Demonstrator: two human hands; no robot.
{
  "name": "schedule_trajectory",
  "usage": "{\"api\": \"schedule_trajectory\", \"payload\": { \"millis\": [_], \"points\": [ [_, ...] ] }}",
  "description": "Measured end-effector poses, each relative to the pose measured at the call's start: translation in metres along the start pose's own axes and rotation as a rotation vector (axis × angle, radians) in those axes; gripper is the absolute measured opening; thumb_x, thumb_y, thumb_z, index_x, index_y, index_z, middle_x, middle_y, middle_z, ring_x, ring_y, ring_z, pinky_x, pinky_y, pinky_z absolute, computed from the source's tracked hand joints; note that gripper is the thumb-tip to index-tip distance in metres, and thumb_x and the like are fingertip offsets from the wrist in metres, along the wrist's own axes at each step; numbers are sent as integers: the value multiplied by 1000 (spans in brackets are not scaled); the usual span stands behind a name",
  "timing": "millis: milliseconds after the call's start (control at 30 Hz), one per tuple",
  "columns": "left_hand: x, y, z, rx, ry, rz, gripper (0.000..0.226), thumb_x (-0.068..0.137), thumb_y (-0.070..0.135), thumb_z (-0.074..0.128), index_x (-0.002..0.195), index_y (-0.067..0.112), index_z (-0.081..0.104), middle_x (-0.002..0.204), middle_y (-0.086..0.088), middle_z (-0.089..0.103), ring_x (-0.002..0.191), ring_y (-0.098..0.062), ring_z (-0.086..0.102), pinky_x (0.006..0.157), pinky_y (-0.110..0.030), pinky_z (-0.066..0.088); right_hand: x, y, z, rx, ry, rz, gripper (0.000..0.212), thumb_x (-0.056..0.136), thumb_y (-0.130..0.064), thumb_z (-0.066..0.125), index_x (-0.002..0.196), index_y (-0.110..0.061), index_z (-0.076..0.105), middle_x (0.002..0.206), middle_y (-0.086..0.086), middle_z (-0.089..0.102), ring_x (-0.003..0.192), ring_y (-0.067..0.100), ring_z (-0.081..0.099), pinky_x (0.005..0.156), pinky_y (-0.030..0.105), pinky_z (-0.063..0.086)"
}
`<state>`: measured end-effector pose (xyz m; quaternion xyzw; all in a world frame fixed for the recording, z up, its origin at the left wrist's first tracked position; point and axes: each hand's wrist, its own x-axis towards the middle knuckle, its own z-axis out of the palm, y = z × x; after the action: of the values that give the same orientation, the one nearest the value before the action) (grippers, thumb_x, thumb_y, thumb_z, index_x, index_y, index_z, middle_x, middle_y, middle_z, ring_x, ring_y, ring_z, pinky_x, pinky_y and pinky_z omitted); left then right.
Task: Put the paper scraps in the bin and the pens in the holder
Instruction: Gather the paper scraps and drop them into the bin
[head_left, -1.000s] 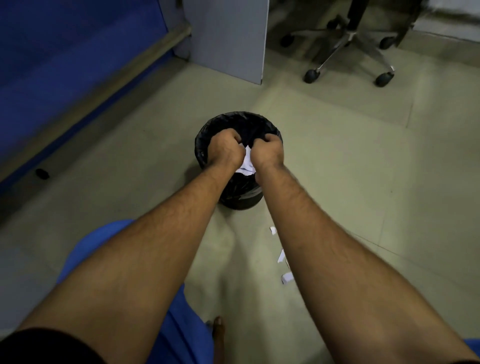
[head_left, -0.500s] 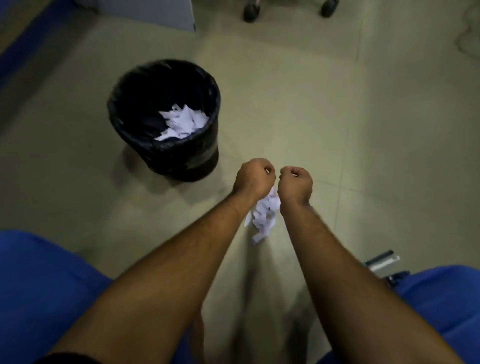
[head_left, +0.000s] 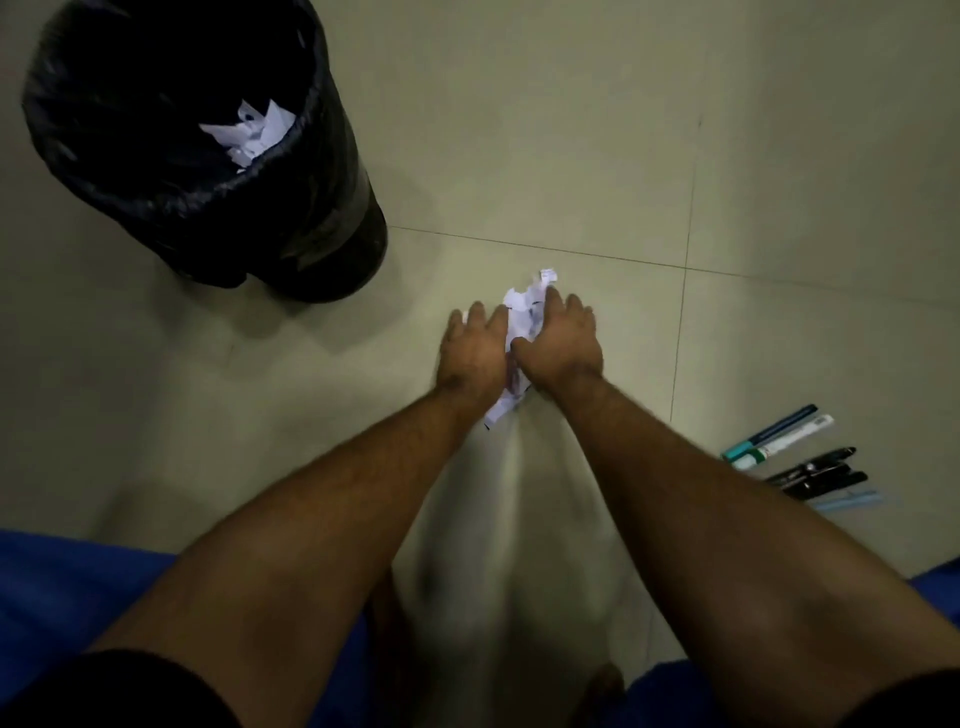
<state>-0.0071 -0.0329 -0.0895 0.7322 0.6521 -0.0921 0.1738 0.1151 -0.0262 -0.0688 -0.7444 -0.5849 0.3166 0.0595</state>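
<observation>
Both hands work low over the floor tile at centre frame. Left hand (head_left: 475, 347) and right hand (head_left: 563, 340) lie palm-down, side by side, fingers extended and pointing far, with a small heap of white paper scraps (head_left: 522, 317) squeezed between their inner edges. Neither hand is clenched; the flat fingers press and corral the paper rather than pinch it. Likely reason: loose scraps scatter if picked singly, so flat palms serve as two walls to bunch them for one lift.

Scraps show at the far end past the fingertips and at the near end below the wrists (head_left: 496, 411), so the heap is longer than the hands cover. Some pieces could slip out at either end on the lift.

Bin (head_left: 208, 156), black-lined, stands upright at far left, well apart from the hands. White scraps (head_left: 247, 132) already lie inside it, near its right wall. Its mouth is open and unobstructed, so the carry should be short, up and leftward.

Pens (head_left: 795, 454) lie in a loose parallel bundle on the floor at right, near the right forearm, untouched. Holder not in view.

Judgement: scrap stage part done; pens stage not yet begun. Frame slightly motion-blurred, so exact finger contact is uncertain.
</observation>
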Motion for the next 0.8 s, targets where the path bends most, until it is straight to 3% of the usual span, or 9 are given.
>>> {"api": "schedule_trajectory", "payload": {
  "millis": [100, 200, 267, 400, 500, 600, 667, 733, 800],
  "points": [
    [19, -2, -11, -94, 113, 55, 66, 91, 24, 54, 150, 11, 28, 146, -16, 38, 128, -34, 43, 104, -40, 37, 6, 0, -3, 109, 87, 11, 80, 83, -32, 64, 152, -14, 28, 141, 16, 43, 128, 37, 44, 103, 41, 40],
    [42, -5, -28, -103, -110, 105, 102, 75, 29, 70, 155, 19, 8, 160, -10, 15, 143, -34, 25, 110, -46, 36, 31, 0, -12, -128, -19, -30, 86, 86, -34, 61, 157, -19, 15, 159, 19, 20, 143, 42, 28, 112, 46, 33],
    [49, -3, -36, -80, -262, 166, 118, 63, 32, 80, 154, 24, 6, 160, -6, 13, 144, -35, 21, 108, -50, 40, 46, -2, -16, -219, -119, -44, 85, 88, -37, 59, 157, -24, 12, 164, 18, 7, 149, 43, 12, 117, 52, 26],
    [29, 0, -39, -38, -409, 237, 137, 44, 51, 80, 153, 23, 3, 158, -5, 13, 141, -35, 23, 106, -47, 42, 33, 4, -4, -289, -164, -149, 71, 84, -42, 57, 150, -30, 32, 163, 13, 14, 146, 45, 17, 113, 57, 31],
    [0, -9, -27, 74, -422, 242, 150, 41, 63, 84, 153, 24, -8, 162, -10, -2, 146, -38, 8, 110, -51, 36, -3, 11, 3, -258, -204, -151, 79, 77, -49, 52, 150, -27, 33, 163, 14, 16, 149, 41, 16, 114, 55, 29],
    [-19, -15, -4, 210, -178, 382, 133, 50, 59, 83, 154, 18, 11, 157, -23, 17, 140, -46, 23, 105, -54, 42, -33, 21, 11, -305, -153, -146, 90, 69, -59, 41, 150, -24, 33, 164, 13, 18, 150, 38, 17, 114, 54, 27],
    [-24, -14, 1, 187, -142, 333, 108, 65, 51, 80, 152, 23, 23, 155, -19, 25, 136, -46, 30, 94, -51, 49, -44, 26, 18, -313, -135, -132, 84, 75, -56, 57, 149, -23, 36, 162, 13, 22, 148, 39, 21, 112, 53, 30],
    [-30, -9, -3, 127, -188, 243, 78, 81, 38, 69, 148, 24, 31, 152, -12, 29, 135, -40, 31, 96, -46, 48, -54, 25, 23, -296, -56, -116, 64, 79, -44, 65, 138, -23, 51, 154, 16, 36, 140, 42, 36, 103, 48, 41],
    [-36, -2, -9, 117, -154, 223, 50, 88, 28, 57, 135, 17, 46, 140, -13, 43, 122, -35, 45, 94, -39, 48, -63, 21, 26, -269, 67, -91, 33, 83, -30, 62, 115, -20, 64, 133, 15, 53, 117, 42, 52, 79, 40, 47]
  ]
}}
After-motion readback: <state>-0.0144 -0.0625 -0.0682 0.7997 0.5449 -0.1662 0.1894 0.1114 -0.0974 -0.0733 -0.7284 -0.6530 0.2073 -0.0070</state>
